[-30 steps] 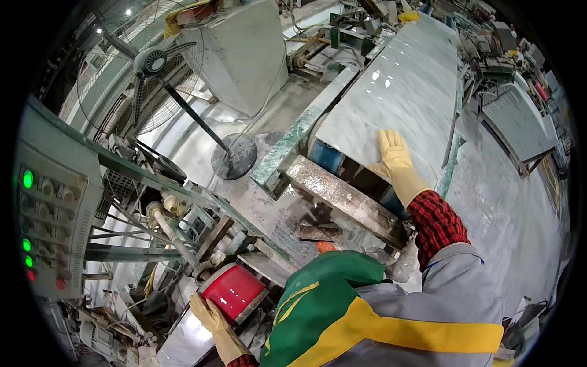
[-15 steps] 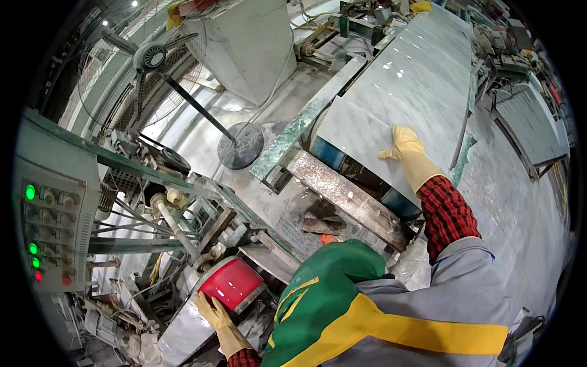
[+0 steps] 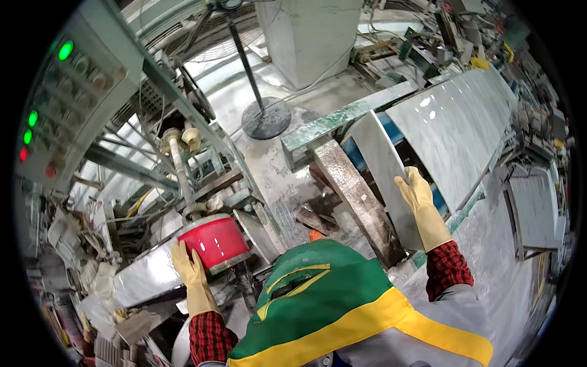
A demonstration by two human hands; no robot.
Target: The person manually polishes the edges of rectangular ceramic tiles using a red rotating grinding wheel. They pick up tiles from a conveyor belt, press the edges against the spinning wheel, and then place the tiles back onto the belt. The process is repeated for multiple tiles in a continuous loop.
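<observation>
Workshop: stone-cutting machinery, wet grey floor, control panel (image 3: pixel 46 110) with green lights on my left.
Left hand (image 3: pixel 189 269): gloved, now flat against the red drum (image 3: pixel 214 240).
Right hand (image 3: pixel 419 192): has slid down the grey slab (image 3: pixel 385 165), fingers gripping its edge.
Change: slab edge sits nearer me, tilting up off the long slab (image 3: pixel 458 122).

The wet, pale grey floor (image 3: pixel 269 177) fills the middle of the frame, streaked with slurry. A fan stand's round base (image 3: pixel 266 118) sits on it at upper centre, just below a big concrete block (image 3: pixel 309 37). To the right, a rusty steel beam (image 3: pixel 358 199) runs diagonally, and grey stone slabs (image 3: pixel 455 131) lie across it toward the upper right.
</observation>
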